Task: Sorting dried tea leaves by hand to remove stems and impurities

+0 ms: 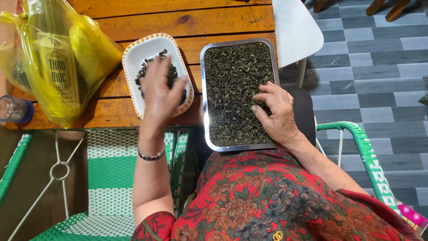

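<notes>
Dried leaves [232, 85] filling metal tray [206, 89], right hand [276, 111] spread on them, left hand [161, 89] loosely cupped over white dish [138, 49].

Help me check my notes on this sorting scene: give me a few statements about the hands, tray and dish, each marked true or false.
1. The right hand rests on the dried leaves in the metal tray. True.
2. The left hand is over the white dish. True.
3. The white dish is empty. False: it holds some dark leaves.
4. The yellow plastic bag lies on the floor. False: it sits on the wooden table.
5. The left wrist wears a bracelet. True.
</notes>
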